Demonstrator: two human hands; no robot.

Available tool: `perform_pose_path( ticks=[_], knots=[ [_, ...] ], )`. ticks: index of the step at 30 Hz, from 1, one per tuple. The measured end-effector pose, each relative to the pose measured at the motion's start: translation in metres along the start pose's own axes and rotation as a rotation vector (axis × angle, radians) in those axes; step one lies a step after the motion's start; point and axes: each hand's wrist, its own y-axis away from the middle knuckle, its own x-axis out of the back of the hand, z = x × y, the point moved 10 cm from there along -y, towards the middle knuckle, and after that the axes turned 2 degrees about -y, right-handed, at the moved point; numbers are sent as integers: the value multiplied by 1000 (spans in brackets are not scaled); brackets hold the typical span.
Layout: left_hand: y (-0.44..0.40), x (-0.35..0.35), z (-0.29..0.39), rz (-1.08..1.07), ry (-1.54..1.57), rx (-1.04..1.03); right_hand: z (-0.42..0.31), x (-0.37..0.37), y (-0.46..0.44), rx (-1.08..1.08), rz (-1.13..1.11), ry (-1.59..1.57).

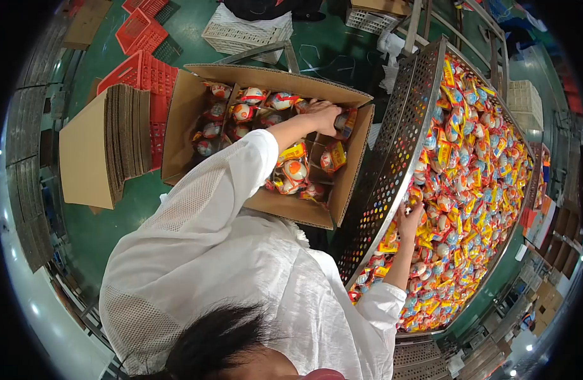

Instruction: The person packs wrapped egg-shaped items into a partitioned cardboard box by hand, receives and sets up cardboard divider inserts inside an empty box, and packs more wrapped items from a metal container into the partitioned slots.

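My left hand [320, 118] reaches into an open cardboard box [272, 80], over its upper right part, with fingers bent down; what they hold is hidden. Round wrapped items [295, 170] with red, yellow and clear wrappers sit between cardboard dividers. One wrapped item [346, 124] lies right beside that hand. My right hand [409, 223] is at the left side of a perforated metal bin [399, 120], its fingers curled at the edge of a large heap of the same wrapped items [459, 190]. What is in those fingers is too small to make out.
Folded cardboard sheets [89, 149] lean beside a red crate [158, 85] left of the box. More red crates [139, 31] and a white crate [247, 31] stand on the green floor beyond. Metal rails [424, 22] rise behind the bin; another pale crate [525, 104] is at the right.
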Motion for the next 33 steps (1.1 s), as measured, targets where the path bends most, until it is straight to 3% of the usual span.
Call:
perform_pose_path(
  ticks=[1, 2, 3, 4, 7, 8, 9, 10, 11, 13, 14, 17, 19, 21, 22, 24, 26, 27, 29, 33],
  knots=[
    [0, 1, 0, -9, 23, 15, 2, 0, -5, 6, 1, -3],
    [-2, -2, -1, -5, 20, 18, 9, 7, -10, -124, 50, -29],
    [-1, -2, -2, 72, 23, 9, 13, 13, -10, -259, 96, -56],
    [0, -1, -3, 148, 25, 0, 4, 17, -12, -261, 92, -61],
    [16, 18, 12, 286, -122, -15, -18, 15, -14, -409, -120, -197],
    [19, 18, 14, 283, -125, -21, 10, 9, -22, -379, -135, -1],
    [26, 23, 27, 362, -317, -125, 10, 8, -17, -386, -129, -4],
    [32, 25, 42, 441, -504, -228, -11, 16, -15, -178, -19, 128],
    [29, 25, 46, 438, -499, -229, -37, 22, -9, 36, 87, 262],
    [7, -2, 45, 147, -750, -140, -39, 21, -4, 6, 48, 297],
    [13, -2, 54, -126, -909, -143, -43, 21, -4, 16, 28, 383],
    [-17, -30, 42, -301, -931, -38, -47, 19, -6, -6, -5, 437],
    [-29, -51, 31, -300, -876, -69, -40, 20, -6, 66, 86, 176],
    [-24, -36, 44, 112, -868, -206, -33, 19, -4, 67, 57, 114],
    [-12, -35, 34, 108, -874, -203, -29, 17, -4, 61, 37, 44],
    [45, 5, 59, 324, -594, -513, -26, 15, -1, 45, -35, 112],
    [55, 4, 52, 349, -531, -547, -32, 14, 9, 14, -103, 260],
    [56, 7, 52, 397, -463, -551, -20, 5, 7, -45, -160, 28],
    [39, 10, 50, 451, -432, -515, -8, 5, -2, -25, -27, 94],
    [16, 4, 37, 334, -497, -328, -24, 14, 1, -4, 17, 166]
  ],
)
